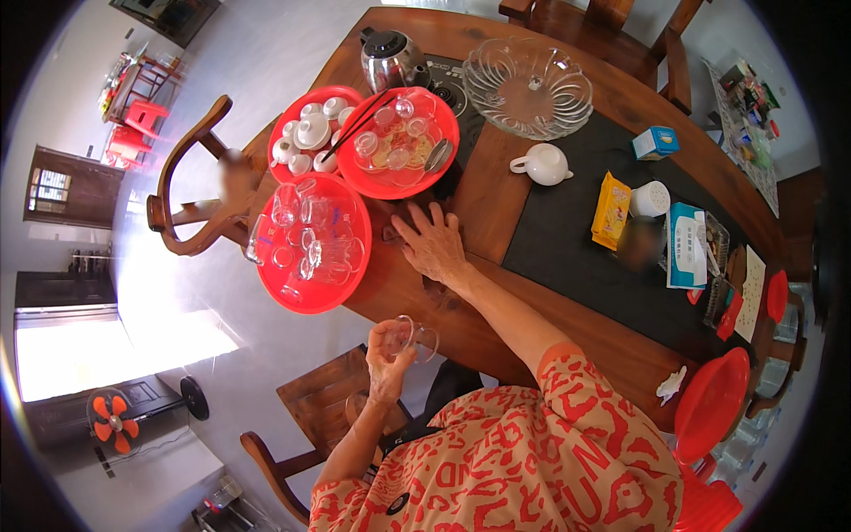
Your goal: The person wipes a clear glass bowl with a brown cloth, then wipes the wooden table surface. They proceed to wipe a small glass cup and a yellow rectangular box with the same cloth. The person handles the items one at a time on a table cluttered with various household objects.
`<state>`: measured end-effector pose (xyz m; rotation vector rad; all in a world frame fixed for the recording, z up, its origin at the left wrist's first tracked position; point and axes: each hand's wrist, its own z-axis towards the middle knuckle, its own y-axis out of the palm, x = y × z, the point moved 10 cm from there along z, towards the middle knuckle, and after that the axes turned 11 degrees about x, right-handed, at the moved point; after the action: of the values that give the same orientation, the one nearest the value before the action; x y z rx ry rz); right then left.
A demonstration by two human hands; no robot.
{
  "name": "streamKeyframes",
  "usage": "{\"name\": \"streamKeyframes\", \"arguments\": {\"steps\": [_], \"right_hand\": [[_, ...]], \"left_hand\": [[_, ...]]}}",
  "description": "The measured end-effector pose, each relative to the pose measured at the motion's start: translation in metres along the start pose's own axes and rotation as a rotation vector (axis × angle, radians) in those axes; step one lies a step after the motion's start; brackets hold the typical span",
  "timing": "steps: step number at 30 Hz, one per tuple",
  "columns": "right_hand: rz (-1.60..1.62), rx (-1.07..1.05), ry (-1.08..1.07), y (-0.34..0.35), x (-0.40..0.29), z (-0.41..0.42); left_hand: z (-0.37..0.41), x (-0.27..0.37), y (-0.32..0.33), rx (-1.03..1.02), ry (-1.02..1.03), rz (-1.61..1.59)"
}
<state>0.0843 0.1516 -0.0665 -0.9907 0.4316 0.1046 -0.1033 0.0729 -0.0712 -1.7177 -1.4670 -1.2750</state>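
My left hand (pixel 388 356) grips a clear glass cup (pixel 401 334) beyond the table's near edge; a second clear round rim (pixel 426 342) shows beside it. My right hand (pixel 433 245) rests with fingers spread near the wooden table's edge, beside a small dark object (pixel 391 233). Left of it, a red basin (pixel 315 296) holds several clear glasses. Behind, one red basin (pixel 399 189) holds small glass cups, a metal strainer and a yellowish patterned bottom, with black chopsticks (pixel 358 125) across its rim. Another red basin (pixel 279 120) holds white teacups and a lidded bowl (pixel 312 131).
A steel kettle (pixel 392 63), a glass fruit bowl (pixel 528 90) and a white teapot (pixel 547 164) stand farther back. To the right are a yellow packet (pixel 610 211), a tissue pack (pixel 686 246) and a leaning red basin (pixel 711 405). Wooden chairs (pixel 193 179) surround the table.
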Motion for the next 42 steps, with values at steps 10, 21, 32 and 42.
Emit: {"name": "streamKeyframes", "arguments": {"steps": [10,21,32,42], "right_hand": [[0.318,-0.224,-0.478,0.012,-0.098,-0.079],[0.103,0.000,-0.362,-0.065,-0.023,-0.101],[-0.386,0.239,0.259,-0.127,0.133,-0.073],[-0.247,0.158,0.289,-0.147,0.109,-0.140]], "left_hand": [[0.005,0.019,-0.013,0.068,0.089,0.126],[0.017,0.023,0.028,-0.060,0.077,0.063],[0.035,0.018,0.084,-0.203,0.127,0.167],[0.079,0.014,0.156,-0.270,0.340,0.284]]}}
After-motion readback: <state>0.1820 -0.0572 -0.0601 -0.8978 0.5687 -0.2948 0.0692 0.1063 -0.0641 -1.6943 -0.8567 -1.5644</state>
